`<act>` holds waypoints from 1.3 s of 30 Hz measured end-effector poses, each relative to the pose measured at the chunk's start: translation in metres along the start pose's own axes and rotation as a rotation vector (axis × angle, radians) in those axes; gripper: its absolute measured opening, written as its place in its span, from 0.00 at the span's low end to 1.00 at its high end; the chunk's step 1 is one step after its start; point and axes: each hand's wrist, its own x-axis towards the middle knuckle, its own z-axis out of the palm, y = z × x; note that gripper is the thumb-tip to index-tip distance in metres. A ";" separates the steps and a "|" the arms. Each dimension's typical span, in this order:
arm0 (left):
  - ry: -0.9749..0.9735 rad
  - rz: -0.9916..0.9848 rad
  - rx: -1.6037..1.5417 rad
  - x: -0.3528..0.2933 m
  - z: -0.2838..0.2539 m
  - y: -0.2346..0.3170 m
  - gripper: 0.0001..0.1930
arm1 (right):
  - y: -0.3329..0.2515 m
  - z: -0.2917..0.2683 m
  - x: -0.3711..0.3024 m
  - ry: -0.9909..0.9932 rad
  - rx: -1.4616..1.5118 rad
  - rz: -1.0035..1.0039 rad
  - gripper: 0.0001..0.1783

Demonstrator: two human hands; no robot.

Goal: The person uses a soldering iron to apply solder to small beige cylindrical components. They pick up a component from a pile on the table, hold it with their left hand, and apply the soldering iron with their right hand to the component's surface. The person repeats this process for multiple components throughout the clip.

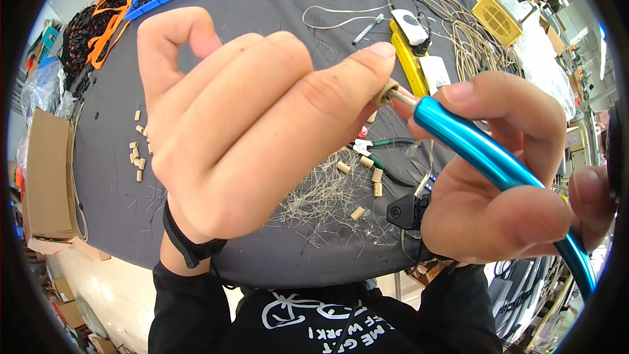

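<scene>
My left hand [242, 118] is closed, pinching a small tan cylinder [386, 92] between thumb and forefinger, with the little finger curled away. In my right hand [485, 216] is a slim tool with a shiny blue handle [468, 144]. The tool's thin metal shaft [403, 97] meets the end of the tan cylinder; my left fingertips hide how deep it sits. Both hands are raised above a grey-covered table [262, 13]. More tan cylinders [357, 212] lie below, among a heap of thin wire clippings [321, 187].
Green-handled pliers [393, 172] lie near the clippings. Further off are a yellow power strip [407, 65], a pen [367, 29], a coil of tan cord [472, 39] and a yellow grilled box [498, 18]. At left are a cardboard box [49, 177] and a blue tray [167, 5] of black parts.
</scene>
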 end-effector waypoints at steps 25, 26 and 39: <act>-0.019 -0.069 -0.069 0.000 -0.004 0.001 0.19 | -0.012 0.000 0.004 -0.036 0.258 0.116 0.36; -0.032 -0.081 -0.074 0.001 -0.007 0.001 0.19 | -0.014 -0.005 0.007 -0.063 0.270 0.192 0.36; 0.164 -1.305 -2.371 -0.006 0.017 0.022 0.23 | -0.017 -0.019 0.011 0.102 0.407 0.252 0.15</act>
